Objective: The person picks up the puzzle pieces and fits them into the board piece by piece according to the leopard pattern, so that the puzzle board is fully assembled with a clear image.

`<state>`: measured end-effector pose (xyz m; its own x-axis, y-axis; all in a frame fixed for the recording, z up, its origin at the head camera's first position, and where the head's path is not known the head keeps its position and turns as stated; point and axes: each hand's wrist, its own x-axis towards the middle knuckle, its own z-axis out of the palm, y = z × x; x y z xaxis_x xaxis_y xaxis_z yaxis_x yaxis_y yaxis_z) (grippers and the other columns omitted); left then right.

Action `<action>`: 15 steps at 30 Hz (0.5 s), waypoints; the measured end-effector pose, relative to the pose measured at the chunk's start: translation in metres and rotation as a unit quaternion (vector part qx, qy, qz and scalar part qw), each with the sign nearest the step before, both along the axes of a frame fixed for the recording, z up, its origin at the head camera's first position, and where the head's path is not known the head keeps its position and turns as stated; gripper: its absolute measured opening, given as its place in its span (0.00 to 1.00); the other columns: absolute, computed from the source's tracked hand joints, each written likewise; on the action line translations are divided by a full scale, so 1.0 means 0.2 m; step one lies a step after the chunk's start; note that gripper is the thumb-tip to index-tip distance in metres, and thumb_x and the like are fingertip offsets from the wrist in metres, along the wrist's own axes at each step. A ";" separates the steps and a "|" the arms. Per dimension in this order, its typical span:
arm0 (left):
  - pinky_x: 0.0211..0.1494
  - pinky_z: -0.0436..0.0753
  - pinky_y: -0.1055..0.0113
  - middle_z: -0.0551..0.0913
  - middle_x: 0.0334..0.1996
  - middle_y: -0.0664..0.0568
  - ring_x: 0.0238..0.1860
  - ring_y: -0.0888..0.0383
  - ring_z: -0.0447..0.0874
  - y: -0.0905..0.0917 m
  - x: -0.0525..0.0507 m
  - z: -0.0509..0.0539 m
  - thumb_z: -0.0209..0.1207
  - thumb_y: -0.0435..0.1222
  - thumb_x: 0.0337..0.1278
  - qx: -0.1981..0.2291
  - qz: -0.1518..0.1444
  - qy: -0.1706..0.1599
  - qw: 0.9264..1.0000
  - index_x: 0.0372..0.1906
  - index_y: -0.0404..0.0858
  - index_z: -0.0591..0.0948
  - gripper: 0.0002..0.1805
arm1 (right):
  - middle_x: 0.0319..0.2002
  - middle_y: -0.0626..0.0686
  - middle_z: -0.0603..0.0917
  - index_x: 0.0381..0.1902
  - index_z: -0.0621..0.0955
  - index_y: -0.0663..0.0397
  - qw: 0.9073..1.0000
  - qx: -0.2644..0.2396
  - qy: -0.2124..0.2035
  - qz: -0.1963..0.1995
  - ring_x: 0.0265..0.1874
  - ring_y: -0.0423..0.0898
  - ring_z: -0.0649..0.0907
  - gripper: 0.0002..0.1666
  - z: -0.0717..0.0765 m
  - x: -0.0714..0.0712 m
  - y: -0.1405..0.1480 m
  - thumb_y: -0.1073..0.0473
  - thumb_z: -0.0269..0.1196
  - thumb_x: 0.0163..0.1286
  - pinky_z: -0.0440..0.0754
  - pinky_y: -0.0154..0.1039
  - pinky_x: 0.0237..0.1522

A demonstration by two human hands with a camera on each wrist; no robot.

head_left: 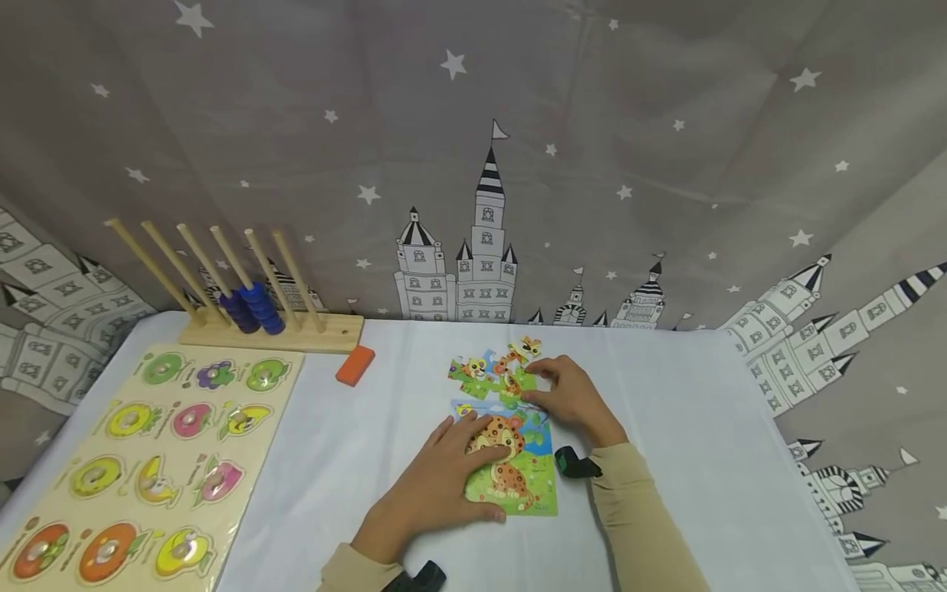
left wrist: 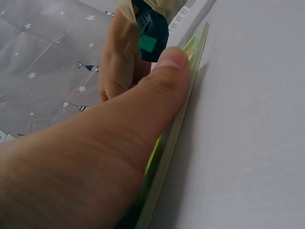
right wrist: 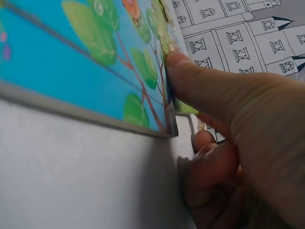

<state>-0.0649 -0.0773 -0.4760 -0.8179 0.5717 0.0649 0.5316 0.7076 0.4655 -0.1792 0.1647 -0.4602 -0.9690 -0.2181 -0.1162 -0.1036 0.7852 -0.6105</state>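
A leopard picture puzzle [head_left: 536, 485] in a flat tray lies on the white table. Across its left side rests my left hand [head_left: 440, 477], fingers spread; the left wrist view shows the thumb [left wrist: 167, 81] along the tray's edge. Just beyond the puzzle's far edge, several loose puzzle pieces [head_left: 473, 372] lie grouped. My right hand [head_left: 573, 399] is at the right of this group, its thumb and index finger pinching a green puzzle piece [head_left: 525, 381]. In the right wrist view the thumb [right wrist: 190, 78] presses beside the tray's corner, and the other fingers are curled below.
At the back left stands a wooden peg stand [head_left: 340, 330] with blue rings [head_left: 262, 308] on two pegs. An orange block [head_left: 355, 365] lies near it. A fruit peg puzzle board [head_left: 177, 485] covers the table's left side. A patterned grey curtain [head_left: 592, 99] hangs behind.
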 end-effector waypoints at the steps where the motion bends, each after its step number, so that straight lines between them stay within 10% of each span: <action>1: 0.83 0.53 0.41 0.61 0.80 0.48 0.82 0.44 0.54 0.00 0.00 0.00 0.64 0.73 0.45 0.000 -0.001 -0.001 1.000 0.69 0.59 0.77 0.44 | 0.48 0.56 0.82 0.56 0.85 0.52 1.000 -0.007 -0.001 -0.008 0.37 0.46 0.76 0.24 0.00 0.01 0.00 0.51 0.74 0.63 0.76 0.42 0.41; 8: 0.83 0.53 0.41 0.62 0.79 0.48 0.81 0.44 0.54 0.00 0.01 0.01 0.64 0.72 0.44 0.001 0.001 0.006 1.000 0.69 0.59 0.77 0.44 | 0.36 0.53 0.84 0.46 0.83 0.52 0.984 -0.137 -0.008 -0.112 0.28 0.43 0.77 0.11 -0.05 0.07 0.01 0.52 0.65 0.73 0.74 0.36 0.36; 15: 0.82 0.56 0.40 0.63 0.79 0.47 0.81 0.42 0.56 0.00 0.00 0.00 0.65 0.71 0.46 0.007 -0.002 0.013 1.000 0.68 0.59 0.77 0.43 | 0.34 0.50 0.84 0.46 0.82 0.53 0.970 -0.205 -0.050 -0.123 0.26 0.41 0.77 0.09 -0.07 0.18 0.09 0.55 0.64 0.74 0.75 0.34 0.33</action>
<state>-0.0639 -0.0773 -0.4750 -0.8141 0.5731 0.0939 0.5454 0.6990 0.4625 -0.1442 0.1833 -0.4738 -0.9860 -0.0304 -0.1642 0.1311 0.4677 -0.8741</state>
